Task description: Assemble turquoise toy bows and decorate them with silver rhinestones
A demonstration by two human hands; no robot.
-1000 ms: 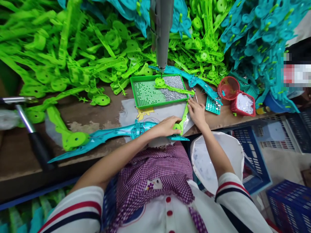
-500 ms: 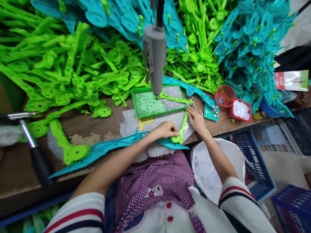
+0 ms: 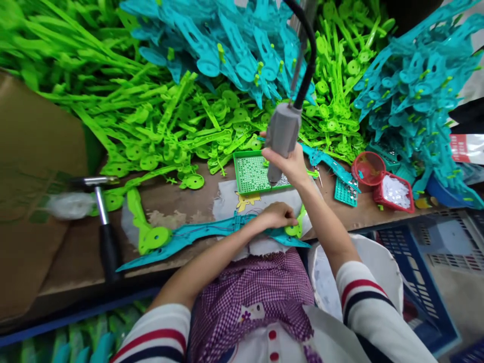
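Observation:
My right hand (image 3: 290,167) is wrapped round the grey hanging screwdriver (image 3: 281,132), its tip down over the green screw tray (image 3: 249,174). My left hand (image 3: 278,216) presses, fingers curled, on a long teal plastic part (image 3: 196,234) lying along the bench's front edge. A green round-ended plastic piece (image 3: 296,228) sits on the teal part just right of my left fingers. White cloth with a yellow print (image 3: 242,201) lies under the work.
Heaps of green parts (image 3: 124,101) and teal parts (image 3: 408,85) crowd the back of the bench. A red bowl (image 3: 367,166) and red basket (image 3: 393,191) stand right. A hammer (image 3: 102,212) lies left beside cardboard (image 3: 30,166). Blue crates (image 3: 431,272) sit below right.
My right hand has left the green piece and risen to grip the hanging screwdriver. My left hand stays on the teal part. The view has shifted, so everything sits further right.

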